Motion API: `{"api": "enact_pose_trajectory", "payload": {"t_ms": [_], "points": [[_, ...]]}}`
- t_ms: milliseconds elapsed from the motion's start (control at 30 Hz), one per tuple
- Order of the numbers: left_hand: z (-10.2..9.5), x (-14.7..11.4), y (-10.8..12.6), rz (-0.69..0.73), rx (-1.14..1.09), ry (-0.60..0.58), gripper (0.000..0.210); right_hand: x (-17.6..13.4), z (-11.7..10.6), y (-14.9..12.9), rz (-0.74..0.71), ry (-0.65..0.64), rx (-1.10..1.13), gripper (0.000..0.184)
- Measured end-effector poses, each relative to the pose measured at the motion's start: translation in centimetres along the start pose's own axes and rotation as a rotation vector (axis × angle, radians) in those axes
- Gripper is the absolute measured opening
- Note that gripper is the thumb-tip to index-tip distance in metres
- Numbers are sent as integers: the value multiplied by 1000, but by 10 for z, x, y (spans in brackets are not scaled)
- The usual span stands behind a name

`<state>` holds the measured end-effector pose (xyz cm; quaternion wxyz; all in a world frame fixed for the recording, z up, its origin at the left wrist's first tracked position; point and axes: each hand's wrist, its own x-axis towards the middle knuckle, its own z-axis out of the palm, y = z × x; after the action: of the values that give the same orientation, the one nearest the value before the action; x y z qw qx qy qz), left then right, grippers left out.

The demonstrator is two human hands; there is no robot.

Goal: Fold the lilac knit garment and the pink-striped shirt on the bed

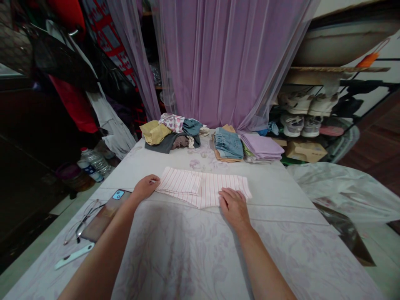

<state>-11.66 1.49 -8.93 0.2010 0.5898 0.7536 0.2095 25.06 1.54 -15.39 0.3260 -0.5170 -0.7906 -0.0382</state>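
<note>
In front of me lies a pair of pink-and-white striped pants (223,185), spread sideways on the cloth. Their left part is doubled over into a flat layer. My left hand (146,186) is closed at the left edge of the pants, thumb and fingers pinching the fabric there. On the right part rests my right hand (233,204), its fingers stretched out flat on the cloth near the lower right corner, gripping nothing.
Behind the pants are a loose heap of clothes (173,135), folded denim (228,143) and folded lilac fabric (261,146). A phone (108,212), glasses (81,221) and a pale green-handled tool (74,256) lie left. Shoes (301,123) stand on a rack at right.
</note>
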Motion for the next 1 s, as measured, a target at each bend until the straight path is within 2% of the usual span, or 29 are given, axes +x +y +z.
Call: {"api": "enact_pose_trajectory", "payload": {"t_ms": [67, 133, 300, 467, 533, 800, 1000], "points": [[-4, -3, -6, 89, -47, -78, 34, 0, 0, 0, -10, 7, -2, 27], [-4, -6, -11, 151, -72, -105, 38, 0, 0, 1, -20, 13, -6, 28], [7, -10, -14, 225, 1, -21, 29, 0, 0, 1, -29, 12, -16, 28], [13, -20, -5, 383, 151, 68, 26, 0, -1, 1, -38, 6, -13, 28], [12, -24, 1, 385, 222, 46, 26, 0, -1, 2, -41, 7, -13, 27], [5, -31, 31, 245, 564, -56, 31, 0, 0, 3, -40, 0, -14, 27], [14, -24, 32, 304, 558, 24, 44, 1, -2, 1, -25, -14, -9, 27]]}}
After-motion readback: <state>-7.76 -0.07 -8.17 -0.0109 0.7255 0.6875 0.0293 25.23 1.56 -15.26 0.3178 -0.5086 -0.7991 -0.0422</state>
